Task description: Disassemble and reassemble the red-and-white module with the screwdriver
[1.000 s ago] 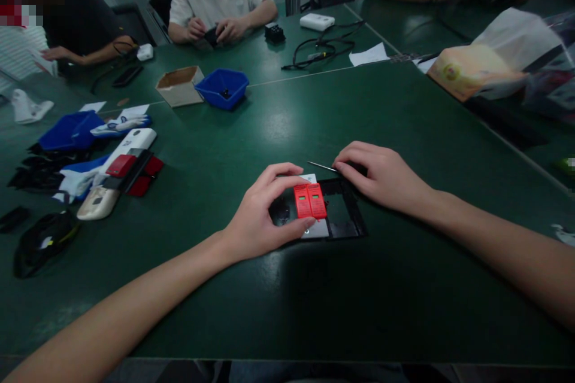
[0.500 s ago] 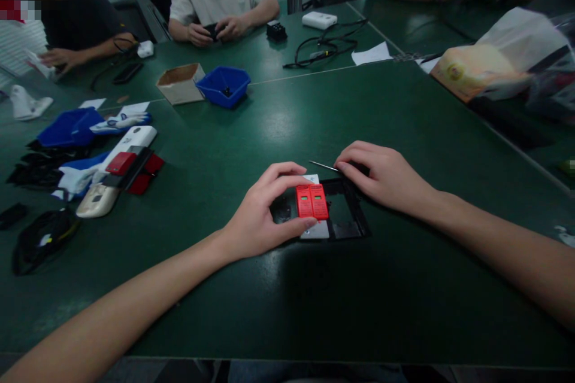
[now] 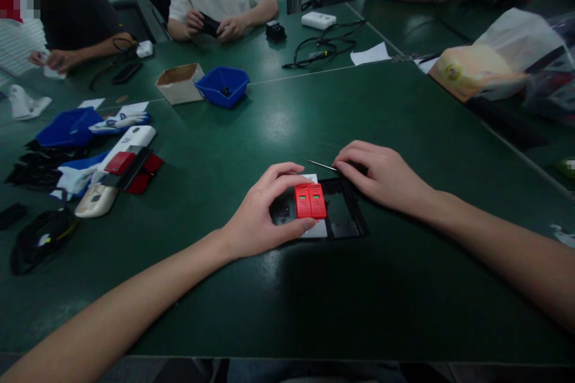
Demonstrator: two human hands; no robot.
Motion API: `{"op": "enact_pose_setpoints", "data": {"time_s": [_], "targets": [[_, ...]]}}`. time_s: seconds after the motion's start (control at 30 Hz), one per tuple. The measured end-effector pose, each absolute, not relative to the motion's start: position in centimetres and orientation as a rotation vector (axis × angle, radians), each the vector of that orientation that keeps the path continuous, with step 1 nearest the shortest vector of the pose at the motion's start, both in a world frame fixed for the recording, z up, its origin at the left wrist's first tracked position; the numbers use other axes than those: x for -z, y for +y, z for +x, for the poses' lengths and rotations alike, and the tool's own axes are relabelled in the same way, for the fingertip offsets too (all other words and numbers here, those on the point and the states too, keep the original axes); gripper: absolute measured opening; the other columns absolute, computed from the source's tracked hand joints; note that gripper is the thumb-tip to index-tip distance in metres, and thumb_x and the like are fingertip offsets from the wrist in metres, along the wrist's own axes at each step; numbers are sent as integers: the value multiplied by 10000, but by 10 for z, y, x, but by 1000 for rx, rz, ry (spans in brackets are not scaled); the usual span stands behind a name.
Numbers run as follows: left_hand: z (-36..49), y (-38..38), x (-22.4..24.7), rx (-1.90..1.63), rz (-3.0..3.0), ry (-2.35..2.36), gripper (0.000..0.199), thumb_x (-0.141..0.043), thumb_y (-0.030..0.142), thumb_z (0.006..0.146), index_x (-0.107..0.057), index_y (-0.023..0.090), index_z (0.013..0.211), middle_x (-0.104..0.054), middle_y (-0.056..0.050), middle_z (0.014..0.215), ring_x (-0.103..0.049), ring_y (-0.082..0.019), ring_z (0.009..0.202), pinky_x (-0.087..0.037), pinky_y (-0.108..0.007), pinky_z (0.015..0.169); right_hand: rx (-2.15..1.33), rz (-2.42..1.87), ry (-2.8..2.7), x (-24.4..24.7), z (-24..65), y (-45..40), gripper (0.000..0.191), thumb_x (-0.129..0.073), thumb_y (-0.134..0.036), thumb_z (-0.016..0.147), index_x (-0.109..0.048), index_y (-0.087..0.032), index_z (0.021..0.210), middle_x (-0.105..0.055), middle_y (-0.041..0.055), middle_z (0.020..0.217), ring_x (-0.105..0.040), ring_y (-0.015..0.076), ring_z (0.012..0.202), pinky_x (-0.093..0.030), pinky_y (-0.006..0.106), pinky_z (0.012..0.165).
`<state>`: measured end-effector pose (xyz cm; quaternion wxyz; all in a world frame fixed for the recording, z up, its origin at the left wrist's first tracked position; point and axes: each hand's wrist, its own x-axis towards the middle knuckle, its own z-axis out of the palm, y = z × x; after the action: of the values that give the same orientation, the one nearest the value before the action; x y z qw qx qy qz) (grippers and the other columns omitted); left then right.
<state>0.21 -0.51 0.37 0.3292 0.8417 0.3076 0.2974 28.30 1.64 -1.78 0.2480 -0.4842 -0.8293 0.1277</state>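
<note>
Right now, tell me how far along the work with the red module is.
Done: the red module sits on the black frame. In hand: the left hand grips the module and the right hand rests on a thin tool at the frame's far edge. Left: the frame's right half is bare.

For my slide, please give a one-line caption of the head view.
Left hand grips a red module on a black frame; right hand holds a thin tool.
</note>
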Motion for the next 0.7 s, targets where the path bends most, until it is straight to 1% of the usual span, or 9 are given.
{"op": "enact_pose_setpoints", "data": {"time_s": [0.23,0.47,0.53,0.7], "targets": [[2,-5,-6,-766,2224,740,461,-799,353,852,-624,223,1259,-572,-155,1424,-580,-318,1344,-484,-526,1153,-294,-1287,-2262,22,284,17,245,-494,-297,1049,-691,-178,969,-694,93,1020,-665,252,923,-502,390,782],[2,-6,-5,-734,2209,749,484,-802,369,841,-596,235,1258,-560,-156,1439,-574,-331,1355,-481,-544,1155,-287,-1296,-2260,21,283,16,250,-494,-307,1052,-693,-180,969,-699,96,1026,-664,251,914,-513,401,795],[2,-5,-6,-714,2211,731,534,-821,389,826,-584,235,1280,-549,-160,1453,-562,-342,1370,-477,-548,1159,-290,-1294,-2263,21,284,16,255,-490,-315,1055,-692,-182,973,-701,98,1034,-666,252,918,-515,405,804],[2,-5,-6,-632,2248,667,814,-922,436,694,-517,242,1372,-527,-174,1492,-536,-382,1392,-466,-565,1166,-290,-1300,-2264,20,283,16,256,-491,-331,1056,-689,-186,986,-704,105,1064,-675,262,953,-520,408,816]]}}
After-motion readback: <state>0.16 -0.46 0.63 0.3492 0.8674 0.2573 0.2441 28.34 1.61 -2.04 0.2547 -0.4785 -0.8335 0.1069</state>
